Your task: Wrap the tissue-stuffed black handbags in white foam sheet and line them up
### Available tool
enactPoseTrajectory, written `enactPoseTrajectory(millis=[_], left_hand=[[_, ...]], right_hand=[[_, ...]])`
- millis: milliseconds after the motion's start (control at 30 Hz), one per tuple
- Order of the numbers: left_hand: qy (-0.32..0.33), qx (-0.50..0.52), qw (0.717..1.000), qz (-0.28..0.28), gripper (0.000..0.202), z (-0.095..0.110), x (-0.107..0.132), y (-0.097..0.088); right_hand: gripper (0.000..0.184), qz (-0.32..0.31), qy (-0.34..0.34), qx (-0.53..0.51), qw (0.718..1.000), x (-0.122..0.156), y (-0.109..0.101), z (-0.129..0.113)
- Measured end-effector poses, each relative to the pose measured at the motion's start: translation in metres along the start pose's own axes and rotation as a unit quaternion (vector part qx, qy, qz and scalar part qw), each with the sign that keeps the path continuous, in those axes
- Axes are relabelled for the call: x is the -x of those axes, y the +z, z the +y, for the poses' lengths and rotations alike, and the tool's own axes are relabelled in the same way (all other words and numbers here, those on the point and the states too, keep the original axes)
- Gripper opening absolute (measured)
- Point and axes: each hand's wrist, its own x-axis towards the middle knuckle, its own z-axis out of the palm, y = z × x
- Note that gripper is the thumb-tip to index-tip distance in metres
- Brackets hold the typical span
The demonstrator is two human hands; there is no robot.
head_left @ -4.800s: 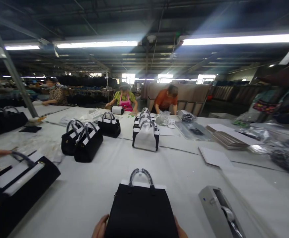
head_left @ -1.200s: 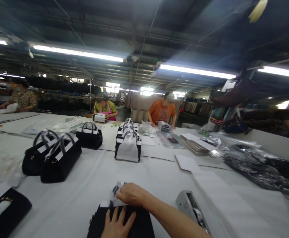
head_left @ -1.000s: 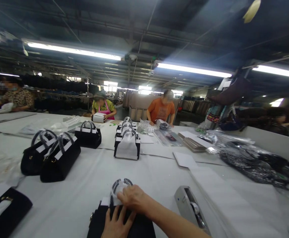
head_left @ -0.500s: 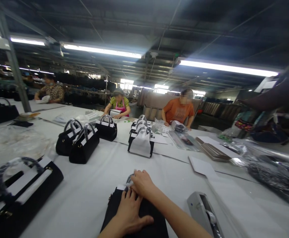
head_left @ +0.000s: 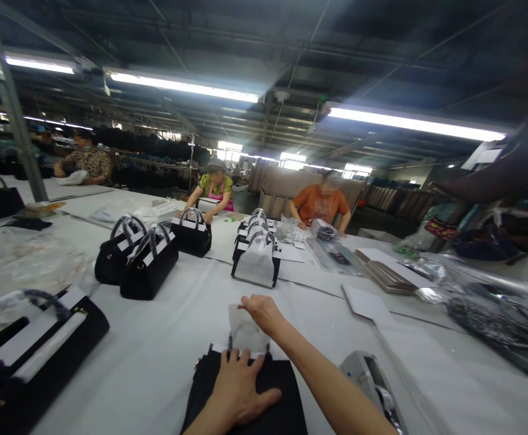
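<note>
A black handbag [head_left: 286, 393] lies on the white table in front of me, its handle end pointing away. My left hand [head_left: 242, 386] rests flat on the bag, fingers spread and thumb out to the right. Beyond those fingertips, a thin, whitish see-through sheet [head_left: 243, 332] stands up at the bag's handle. My right hand [head_left: 261, 311] pinches the sheet's top edge between closed fingers. Most of the handle is hidden behind the sheet and the left fingers.
A large black handbag [head_left: 60, 356] stands at left, with smaller handbags [head_left: 150, 266] beyond it. Ahead is a row of wrapped handbags [head_left: 255, 266]. At right are a grey tape dispenser [head_left: 359, 368], white boards [head_left: 366, 302] and plastic-wrapped bundles [head_left: 504, 320]. Co-workers [head_left: 321, 202] work across the table.
My right hand has moved slightly up and away from the left, drawing the whitish sheet upright into view. My left hand stays on the bag. A co-worker now reaches to a far handbag.
</note>
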Motion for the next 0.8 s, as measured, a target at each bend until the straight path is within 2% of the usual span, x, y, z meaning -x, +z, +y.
enactPoseTrajectory(millis=[100,200,233,333,367,433,500,567,667,800], left_hand=[[-0.007,0.003,1.0,-0.015,0.078,-0.001,-0.002,0.0],[-0.001,0.002,1.0,-0.013,0.076,-0.001,-0.003,0.001],[0.001,0.0,1.0,-0.011,0.075,-0.002,-0.003,0.001],[0.0,-0.004,1.0,-0.013,0.077,-0.002,-0.004,0.002],[-0.001,-0.005,1.0,-0.015,0.077,-0.002,-0.004,0.002],[-0.003,-0.007,1.0,-0.015,0.077,-0.001,-0.004,0.002],[-0.002,-0.008,1.0,-0.014,0.076,-0.001,-0.003,0.001],[-0.003,-0.008,1.0,-0.012,0.074,-0.002,-0.002,0.001],[-0.009,-0.002,1.0,-0.014,0.075,-0.003,-0.001,0.002],[-0.002,0.033,0.999,-0.01,0.072,-0.002,-0.002,0.002]], right_hand=[[0.021,-0.001,-0.028,-0.021,0.999,0.005,-0.003,-0.014],[0.023,0.006,-0.042,-0.068,0.997,0.033,-0.004,-0.02],[0.029,0.018,-0.018,-0.09,0.996,0.044,-0.003,-0.018],[0.063,0.03,0.128,-0.152,0.98,0.069,0.001,-0.008],[0.063,0.02,0.168,-0.162,0.972,0.073,0.004,-0.005],[0.043,-0.003,0.198,-0.18,0.964,0.072,0.011,-0.004],[0.024,-0.012,0.192,-0.189,0.963,0.064,0.015,-0.006],[0.016,-0.014,0.181,-0.192,0.964,0.058,0.013,-0.008],[0.02,-0.01,0.148,-0.196,0.969,0.065,0.002,-0.006],[0.026,-0.008,0.093,-0.205,0.974,0.102,0.002,-0.015]])
